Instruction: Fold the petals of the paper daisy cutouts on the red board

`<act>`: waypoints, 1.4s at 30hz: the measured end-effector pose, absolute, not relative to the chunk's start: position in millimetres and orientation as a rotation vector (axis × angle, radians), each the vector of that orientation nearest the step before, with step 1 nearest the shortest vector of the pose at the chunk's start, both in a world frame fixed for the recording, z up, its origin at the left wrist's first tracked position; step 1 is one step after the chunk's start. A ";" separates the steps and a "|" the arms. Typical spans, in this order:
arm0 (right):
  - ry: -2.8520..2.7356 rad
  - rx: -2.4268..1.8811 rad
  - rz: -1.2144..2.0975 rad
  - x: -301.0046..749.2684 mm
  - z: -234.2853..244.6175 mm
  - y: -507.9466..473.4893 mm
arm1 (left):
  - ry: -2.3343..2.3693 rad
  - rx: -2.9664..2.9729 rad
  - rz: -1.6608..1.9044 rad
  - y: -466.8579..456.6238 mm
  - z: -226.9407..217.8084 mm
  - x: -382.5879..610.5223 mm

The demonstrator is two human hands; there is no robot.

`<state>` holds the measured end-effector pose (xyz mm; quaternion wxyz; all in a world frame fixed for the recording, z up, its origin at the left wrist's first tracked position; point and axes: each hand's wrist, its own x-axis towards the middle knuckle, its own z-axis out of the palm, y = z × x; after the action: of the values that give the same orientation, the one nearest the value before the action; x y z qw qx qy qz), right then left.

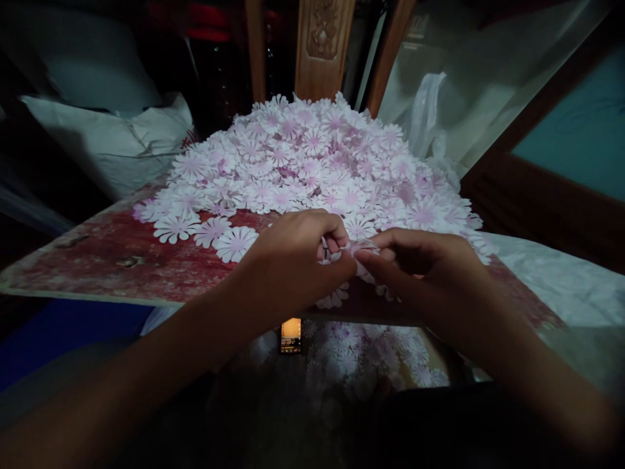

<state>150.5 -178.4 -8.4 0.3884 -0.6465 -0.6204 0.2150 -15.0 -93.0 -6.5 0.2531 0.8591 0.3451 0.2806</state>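
Observation:
Both hands meet over the near edge of a red worn board. My left hand (312,244) is closed, its thumb and curled fingers pinching the left side of a white-and-pink flower cutout (360,247). From the other side, my right hand (420,257) pinches the same flower between thumb and fingers. Its petals look bent or folded; the fingers hide much of it. Just beyond rises a big heap of similar white flowers (312,150) with pink centres. A few single flowers (236,244) lie flat on the board left of my left hand.
The red board (97,260) has a pale front edge. Below it, more flowers (342,352) and a lit phone (291,335) show. White sacks (112,137) stand at left, a clear plastic bag (424,111) behind at right. A carved wooden chair back (325,45) rises behind the heap.

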 end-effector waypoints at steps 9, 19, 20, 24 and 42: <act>-1.596 -1.662 0.512 150.0 -9.0 -179.3 | 0.977 2.348 0.720 -94.0 -4.8 -14.7; -1.604 -1.665 0.502 148.6 -8.6 -180.4 | 0.965 2.383 0.727 -92.5 -3.8 -13.8; -1.602 -1.666 0.505 148.4 -8.7 -180.6 | 0.960 2.386 0.730 -92.2 -3.9 -14.0; -1.593 -1.661 0.512 147.7 -9.0 -180.8 | 0.961 2.409 0.747 -92.1 -4.4 -15.0; -1.640 -1.669 0.460 140.7 -7.6 -180.1 | 1.121 2.440 0.780 -95.3 -6.9 -13.5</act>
<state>140.7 -180.1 -7.6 0.3694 -0.6504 -0.6390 0.1794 -13.5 -95.3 -6.9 0.1719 0.8596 0.3951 0.2747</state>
